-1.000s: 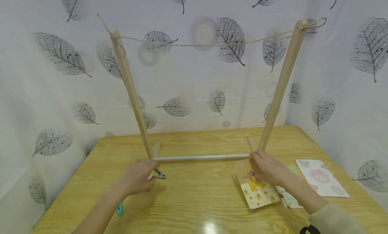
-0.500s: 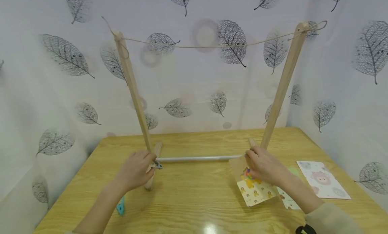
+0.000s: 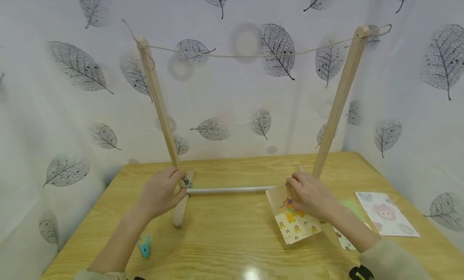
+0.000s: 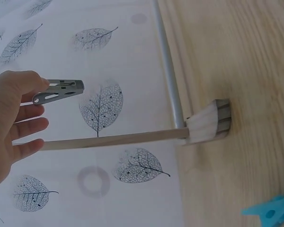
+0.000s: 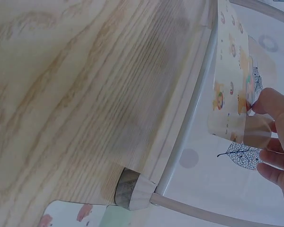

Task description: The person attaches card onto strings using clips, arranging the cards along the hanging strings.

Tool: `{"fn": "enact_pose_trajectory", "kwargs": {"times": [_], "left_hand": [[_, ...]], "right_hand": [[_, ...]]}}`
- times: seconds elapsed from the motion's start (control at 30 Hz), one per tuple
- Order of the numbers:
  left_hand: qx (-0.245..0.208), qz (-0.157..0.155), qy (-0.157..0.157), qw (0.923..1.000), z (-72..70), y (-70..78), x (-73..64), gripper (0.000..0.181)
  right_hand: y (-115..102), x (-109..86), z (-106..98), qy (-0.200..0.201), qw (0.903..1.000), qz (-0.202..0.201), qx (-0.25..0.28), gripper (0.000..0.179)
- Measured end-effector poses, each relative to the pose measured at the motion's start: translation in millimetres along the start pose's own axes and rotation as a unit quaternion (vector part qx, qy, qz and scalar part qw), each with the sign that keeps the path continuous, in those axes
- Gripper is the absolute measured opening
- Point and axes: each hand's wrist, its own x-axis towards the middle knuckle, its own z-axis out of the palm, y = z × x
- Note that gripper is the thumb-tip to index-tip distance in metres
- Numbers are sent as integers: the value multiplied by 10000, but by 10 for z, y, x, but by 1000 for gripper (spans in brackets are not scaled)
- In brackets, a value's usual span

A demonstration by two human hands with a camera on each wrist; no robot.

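Between thumb and fingers, my left hand pinches a grey clothespin beside the left wooden post of a stand. The other left fingers are spread apart in the left wrist view. My right hand pinches the upper part of a yellowish card with a cartoon animal and rows of small figures. That card hangs tilted in front of the right end of the white rod, its upper right covered by the hand. A thin string runs between the post tops, well above both hands.
A teal clothespin lies on the wooden table near the left forearm. At the right lie a white card with a pink figure and a green-edged card, partly under the right forearm. A leaf-print curtain hangs behind.
My left hand has risen along the left post with the grey clothespin. The right hand has shifted left and slightly up, carrying the yellowish card. More of the teal clothespin shows.
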Motion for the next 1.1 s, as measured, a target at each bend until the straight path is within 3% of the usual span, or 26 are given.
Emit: {"fn": "enact_pose_trajectory", "kwargs": {"times": [0.2,0.47,0.7,0.97,1.1], "left_hand": [[-4,92,322,9994,-73,-51,112,36],[-14,76,664,9978,-161,-82,250,33],[-7,-13,641,9979,-193,-104,290,36],[39,-151,696,9975,-218,-113,350,35],[43,-182,749,9970,-237,-123,393,33]], "right_hand": [[-6,117,-1,336,9993,-126,36,50],[-41,271,-42,473,9972,-246,-530,45],[-56,385,-43,827,9926,-313,-831,44],[-38,461,-22,1304,9873,-313,-853,27],[-35,480,-32,1272,9868,-306,-954,34]]}}
